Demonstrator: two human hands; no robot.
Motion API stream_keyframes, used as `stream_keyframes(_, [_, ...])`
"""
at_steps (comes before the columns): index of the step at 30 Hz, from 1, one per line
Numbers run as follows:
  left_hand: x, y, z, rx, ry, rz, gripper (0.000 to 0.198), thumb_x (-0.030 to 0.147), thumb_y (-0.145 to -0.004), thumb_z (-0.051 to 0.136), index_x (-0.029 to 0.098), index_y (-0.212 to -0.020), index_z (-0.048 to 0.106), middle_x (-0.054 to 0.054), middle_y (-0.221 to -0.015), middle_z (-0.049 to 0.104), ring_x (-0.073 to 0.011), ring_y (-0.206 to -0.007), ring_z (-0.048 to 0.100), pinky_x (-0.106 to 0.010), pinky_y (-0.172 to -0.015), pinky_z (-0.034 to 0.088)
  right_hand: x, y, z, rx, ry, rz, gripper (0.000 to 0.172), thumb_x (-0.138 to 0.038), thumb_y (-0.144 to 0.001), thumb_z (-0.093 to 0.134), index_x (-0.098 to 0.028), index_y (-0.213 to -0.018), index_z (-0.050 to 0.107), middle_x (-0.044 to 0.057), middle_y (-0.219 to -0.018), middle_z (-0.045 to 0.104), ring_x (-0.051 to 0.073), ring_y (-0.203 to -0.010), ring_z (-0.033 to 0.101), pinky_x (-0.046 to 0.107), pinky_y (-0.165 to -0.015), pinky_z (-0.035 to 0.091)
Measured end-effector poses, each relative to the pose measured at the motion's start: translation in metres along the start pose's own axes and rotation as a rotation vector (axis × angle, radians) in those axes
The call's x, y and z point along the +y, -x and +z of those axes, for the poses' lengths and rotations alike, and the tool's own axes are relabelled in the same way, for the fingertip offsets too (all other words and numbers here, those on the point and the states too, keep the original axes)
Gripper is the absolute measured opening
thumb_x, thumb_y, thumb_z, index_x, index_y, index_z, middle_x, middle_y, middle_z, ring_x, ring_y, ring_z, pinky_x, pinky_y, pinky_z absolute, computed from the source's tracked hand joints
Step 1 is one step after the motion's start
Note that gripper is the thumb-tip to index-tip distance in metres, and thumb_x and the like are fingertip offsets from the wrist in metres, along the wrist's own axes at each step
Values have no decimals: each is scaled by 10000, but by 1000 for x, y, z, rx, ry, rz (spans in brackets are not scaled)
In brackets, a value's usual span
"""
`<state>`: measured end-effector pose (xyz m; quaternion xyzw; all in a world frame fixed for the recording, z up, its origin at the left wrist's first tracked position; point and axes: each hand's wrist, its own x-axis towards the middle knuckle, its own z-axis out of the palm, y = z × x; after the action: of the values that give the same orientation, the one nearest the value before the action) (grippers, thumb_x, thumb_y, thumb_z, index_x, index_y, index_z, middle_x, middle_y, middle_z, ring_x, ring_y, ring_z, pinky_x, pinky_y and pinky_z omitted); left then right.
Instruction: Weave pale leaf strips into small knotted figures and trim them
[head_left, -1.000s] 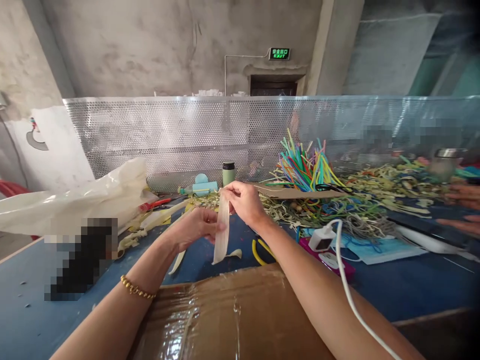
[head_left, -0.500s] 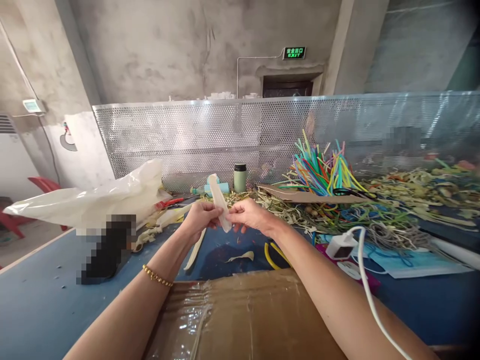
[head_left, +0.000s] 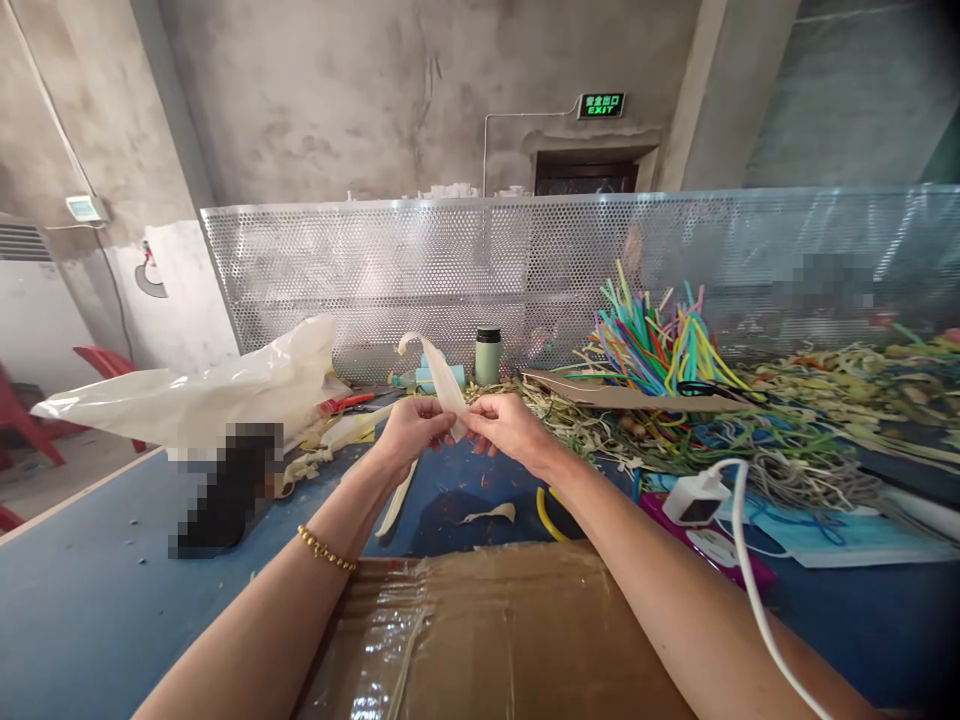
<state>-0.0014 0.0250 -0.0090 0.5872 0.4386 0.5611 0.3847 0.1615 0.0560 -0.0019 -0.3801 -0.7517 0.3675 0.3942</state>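
A pale, cream-coloured strip (head_left: 444, 378), perhaps dried husk, rises between my hands above the table, its upper end curling to the left. My left hand (head_left: 417, 432) pinches its lower part between thumb and fingers. Close beside it, my right hand (head_left: 504, 422) grips the same strip near its lower end, fingertips almost touching the left ones. Below the hands, a small pale scrap (head_left: 491, 514) and a longer pale strip (head_left: 397, 497) lie on the blue table (head_left: 97, 600). Under my forearms is a taped cardboard box (head_left: 525, 630).
A green bottle (head_left: 488, 357) stands behind my hands. Colourful pipe-cleaner-like stems (head_left: 660, 345) and heaps of dry strips (head_left: 847, 385) spread rightward. A white charger (head_left: 696, 497) with a cable lies near my right forearm. Left is a plastic bag (head_left: 202, 400); a perforated metal screen (head_left: 375, 270) stands behind.
The strip now shows a curled tip reaching up and left, and its lower end no longer hangs as far below my fingers. The whole view has shifted slightly.
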Motion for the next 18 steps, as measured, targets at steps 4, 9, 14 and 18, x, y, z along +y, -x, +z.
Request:
stream_keyframes(4, [3, 1, 3, 65, -4, 72, 174, 262, -674, 718, 132, -604, 627, -37, -539, 638, -111, -486, 549, -215, -470, 393, -1, 2, 1, -95, -49, 71, 178, -234, -765, 710, -136, -638, 632, 32, -628, 668, 94, -455, 593, 158, -336, 390])
stream_keyframes(9, [5, 3, 4, 92, 59, 15, 172, 276, -660, 714, 134, -625, 623, -37, -536, 636, -114, -482, 547, -224, -486, 398, -3, 4, 0, -146, -163, 31, 102, -198, -724, 708, -126, -672, 655, 30, -654, 675, 90, -501, 599, 153, -371, 427])
stream_keyframes(14, [7, 2, 3, 69, 241, -100, 144, 221, -602, 718, 116, -632, 625, -27, -520, 610, -107, -475, 544, -219, -474, 379, -4, 5, 1, -186, -173, -30, 70, -179, -716, 677, -130, -679, 644, 5, -597, 629, 93, -526, 594, 158, -401, 447])
stream_keyframes(18, [7, 2, 3, 60, 265, -110, 140, 214, -608, 717, 114, -645, 625, -21, -518, 603, -103, -470, 538, -216, -471, 375, -6, 6, 2, -182, -137, -40, 62, -164, -733, 654, -133, -683, 633, -3, -579, 612, 88, -504, 582, 156, -394, 444])
